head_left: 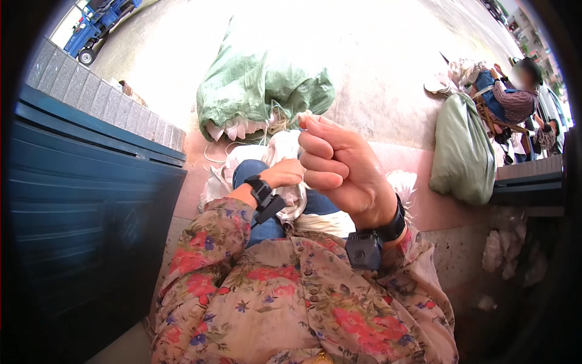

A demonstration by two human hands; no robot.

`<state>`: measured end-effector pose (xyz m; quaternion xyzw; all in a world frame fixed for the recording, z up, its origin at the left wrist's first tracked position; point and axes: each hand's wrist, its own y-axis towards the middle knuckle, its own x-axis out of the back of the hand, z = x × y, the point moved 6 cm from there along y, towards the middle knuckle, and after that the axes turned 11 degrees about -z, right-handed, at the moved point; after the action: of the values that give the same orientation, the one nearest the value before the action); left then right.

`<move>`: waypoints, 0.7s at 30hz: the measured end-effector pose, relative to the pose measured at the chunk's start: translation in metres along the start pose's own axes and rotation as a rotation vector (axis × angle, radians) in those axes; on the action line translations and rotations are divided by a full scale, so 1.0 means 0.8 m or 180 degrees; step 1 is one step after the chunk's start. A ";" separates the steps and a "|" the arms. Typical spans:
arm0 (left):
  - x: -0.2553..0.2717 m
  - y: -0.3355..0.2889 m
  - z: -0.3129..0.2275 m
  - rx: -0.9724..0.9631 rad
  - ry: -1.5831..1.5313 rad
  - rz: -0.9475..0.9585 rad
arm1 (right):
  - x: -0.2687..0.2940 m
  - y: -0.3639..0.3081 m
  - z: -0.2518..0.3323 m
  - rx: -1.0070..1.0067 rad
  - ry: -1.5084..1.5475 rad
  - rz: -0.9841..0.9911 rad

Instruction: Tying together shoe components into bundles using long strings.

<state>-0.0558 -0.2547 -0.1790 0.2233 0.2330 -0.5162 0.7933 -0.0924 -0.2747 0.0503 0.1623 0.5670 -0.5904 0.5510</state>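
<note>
My right hand [342, 161] is raised in front of me, its thumb and forefinger pinched together and the other fingers curled. Whatever sits at the fingertips is too small and pale to name. Lower and to the left, my left hand [284, 173] is closed on a white cloth [292, 203] over my lap. Its fingertips are partly hidden behind the right hand. More white cloth [285, 144] lies over and beyond my knees, in jeans. Just past it stands a big green woven sack [242, 91], with white pieces [233, 130] showing at its near end.
A dark blue door [91, 224] stands at my left. To the right, a full green sack [464, 148] leans near a seated person [515, 97] with a heap of pale cloth [467, 73]. A blue vehicle [97, 27] is parked far left. Clear plastic bags [506, 246] hang at the right.
</note>
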 end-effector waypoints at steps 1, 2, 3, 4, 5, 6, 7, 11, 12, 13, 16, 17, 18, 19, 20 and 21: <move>-0.025 0.016 0.005 -0.0008 0.0008 0.0041 | -0.010 -0.008 -0.001 -0.0027 -0.0014 0.0029; -0.015 0.031 -0.047 -0.1803 -0.2069 -0.0898 | -0.021 -0.011 -0.007 -0.0247 0.0364 0.0302; 0.003 0.028 -0.054 -0.3519 -0.4098 -0.1891 | -0.034 -0.024 -0.001 -0.0398 0.0803 0.0618; -0.003 0.022 -0.026 -0.5206 -0.6187 -0.2800 | -0.056 -0.040 0.002 -0.0535 0.1013 0.1089; -0.007 0.032 -0.035 -0.5190 -0.6217 -0.2788 | -0.062 -0.041 0.000 -0.0554 0.0994 0.1092; -0.009 0.033 -0.045 -0.5846 -0.6549 -0.2590 | -0.065 -0.039 -0.001 -0.0332 0.0761 0.0911; -0.007 0.033 -0.051 -0.6530 -0.6820 -0.2404 | -0.065 -0.037 0.004 -0.0067 0.0535 0.0732; -0.046 0.035 -0.033 -0.7106 -0.8084 -0.1610 | -0.031 -0.015 0.020 0.0467 -0.0822 0.0091; -0.052 0.035 -0.026 -0.7114 -0.8076 -0.1608 | -0.026 -0.008 0.022 0.0475 -0.1275 0.0193; -0.057 0.033 -0.015 -0.6677 -0.7834 -0.2375 | -0.021 -0.006 0.020 0.0479 -0.1269 0.0186; -0.050 0.025 -0.011 -0.5681 -0.7300 -0.3305 | -0.022 -0.007 0.031 0.1454 -0.2557 0.0037; -0.044 0.024 -0.016 -0.5170 -0.7025 -0.3510 | -0.022 -0.006 0.028 0.1447 -0.2557 0.0043; -0.038 0.019 -0.016 -0.4903 -0.7046 -0.3854 | -0.022 -0.004 0.030 0.1811 -0.2895 -0.0075; -0.029 0.016 -0.018 -0.4907 -0.7054 -0.3868 | -0.021 -0.003 0.033 0.2175 -0.3229 -0.0194; -0.015 0.015 -0.026 -0.4799 -0.6860 -0.3484 | -0.016 -0.003 0.037 0.2391 -0.3448 -0.0176; -0.010 0.015 -0.030 -0.4695 -0.6636 -0.3110 | -0.010 -0.001 0.038 0.2392 -0.3444 -0.0191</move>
<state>-0.0508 -0.2301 -0.1921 -0.8409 -0.1944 -0.4257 0.2717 -0.0767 -0.2968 0.0666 0.0081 -0.0305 -0.7615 0.6474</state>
